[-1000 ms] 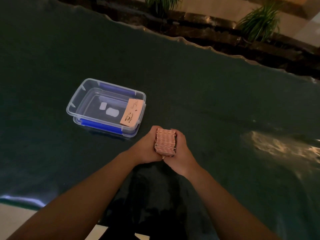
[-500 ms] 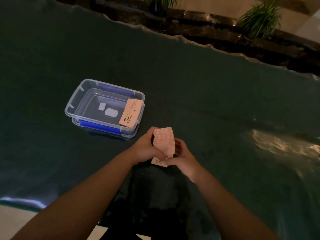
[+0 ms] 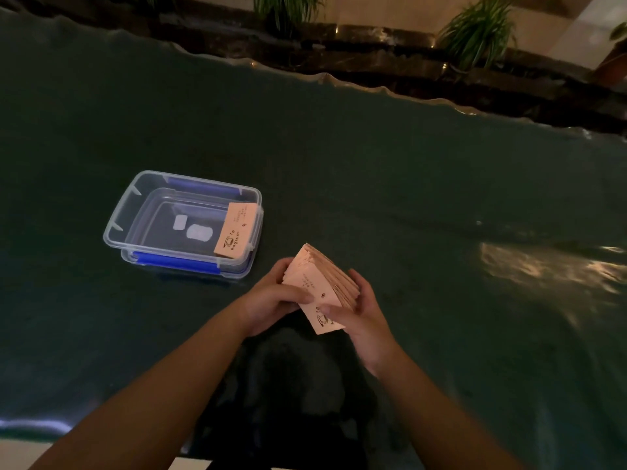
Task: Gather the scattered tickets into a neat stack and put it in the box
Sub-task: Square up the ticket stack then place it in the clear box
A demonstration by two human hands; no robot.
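A thick stack of pink tickets (image 3: 317, 283) is held above the dark table, tilted so its printed face points toward me. My left hand (image 3: 271, 296) grips its left side with the thumb on the face. My right hand (image 3: 363, 310) cups its right edge and lower end. One ticket sticks out at the bottom of the stack. The clear plastic box (image 3: 135, 212) with blue clips stands to the left, beyond my hands. A single pink ticket (image 3: 235, 230) leans inside the box against its right wall.
The dark green table (image 3: 407, 184) stretches wide on all sides, with a wavy far edge. Beyond it are a dark ledge and potted plants (image 3: 475, 32). A bright reflection (image 3: 543, 266) lies on the table at right.
The stack has been turned from edge-up to face-up, tilted toward me. My hands shifted slightly right, with one ticket now protruding at the bottom.
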